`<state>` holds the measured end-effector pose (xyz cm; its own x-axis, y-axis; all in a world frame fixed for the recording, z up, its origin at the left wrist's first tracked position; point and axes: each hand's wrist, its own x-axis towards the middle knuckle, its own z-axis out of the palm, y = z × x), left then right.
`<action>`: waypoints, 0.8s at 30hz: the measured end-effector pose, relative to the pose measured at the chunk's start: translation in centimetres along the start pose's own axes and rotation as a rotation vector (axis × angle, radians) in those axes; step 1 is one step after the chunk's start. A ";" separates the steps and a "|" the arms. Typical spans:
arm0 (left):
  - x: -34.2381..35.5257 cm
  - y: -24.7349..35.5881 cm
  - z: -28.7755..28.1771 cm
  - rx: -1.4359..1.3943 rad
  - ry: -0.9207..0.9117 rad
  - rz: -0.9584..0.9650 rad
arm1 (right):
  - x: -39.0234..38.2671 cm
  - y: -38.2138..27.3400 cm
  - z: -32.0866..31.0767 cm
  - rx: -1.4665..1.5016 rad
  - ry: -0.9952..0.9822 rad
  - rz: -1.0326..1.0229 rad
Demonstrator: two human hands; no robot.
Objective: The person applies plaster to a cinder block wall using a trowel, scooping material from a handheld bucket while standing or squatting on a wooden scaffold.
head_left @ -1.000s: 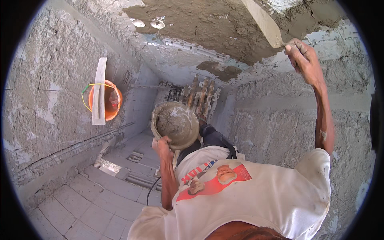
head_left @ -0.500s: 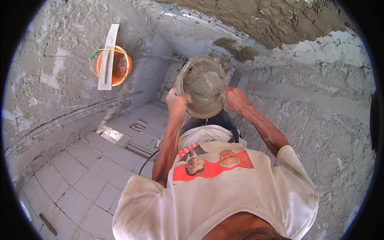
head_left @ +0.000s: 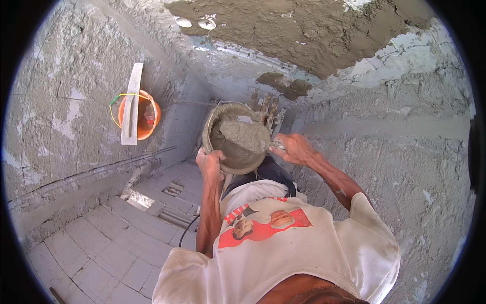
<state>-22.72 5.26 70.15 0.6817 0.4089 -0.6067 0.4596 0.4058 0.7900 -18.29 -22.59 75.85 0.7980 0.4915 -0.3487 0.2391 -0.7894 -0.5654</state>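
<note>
A mortar-caked bucket [head_left: 206, 133] with wet grey mortar [head_left: 230, 152] in it is in front of my waist. My left hand [head_left: 210, 163] is closed on its near left rim, with the thumb on the inner side. At the right rim, my right hand [head_left: 297, 150] grips the handle of a trowel [head_left: 277, 145]. A heaped lump of mortar [head_left: 245, 133] lies inside the bucket beside the handle; it covers most of the blade, whose shape I cannot make out.
An orange bucket [head_left: 156, 124] with a yellow-green handle stands out to the left, a long pale straightedge [head_left: 132, 104] lying across it. Rough plastered walls [head_left: 385, 167] surround me. Wet brown-grey plaster [head_left: 324, 30] covers the far top. Blocks [head_left: 101, 233] lie lower left.
The bucket and both hands sit slightly lower and further left in view. The mortar inside now shows as a raised lump, and a handle is visible in my right hand. The view has tilted upward.
</note>
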 end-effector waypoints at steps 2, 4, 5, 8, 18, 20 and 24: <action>0.3 -0.9 -0.6 -0.064 0.032 0.027 | -0.5 -0.6 -4.1 -0.044 0.031 -0.069; 0.4 -1.6 -2.1 -0.078 0.044 0.063 | -1.5 -2.5 -8.8 -0.046 0.035 -0.195; 0.5 -2.1 -2.2 -0.080 0.059 0.059 | -2.3 -3.2 -11.4 -0.024 -0.008 -0.180; 0.1 -2.7 -3.8 -0.032 0.139 0.037 | -3.2 -4.6 -19.6 0.224 -0.246 -0.040; 0.0 -5.0 -3.6 0.011 0.087 0.013 | -7.1 2.5 -43.9 0.006 0.793 0.191; -0.8 -4.1 -2.7 -0.031 0.089 -0.012 | -9.0 -0.2 -42.5 0.028 0.836 0.150; -0.5 -2.0 -2.7 0.002 0.160 0.008 | -5.8 -1.4 -31.5 0.055 0.616 0.160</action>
<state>-25.46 6.47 68.65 0.5860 0.5369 -0.6068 0.4560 0.4006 0.7948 -5.83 -35.91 102.16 0.9971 0.0547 0.0528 0.0752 -0.8076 -0.5850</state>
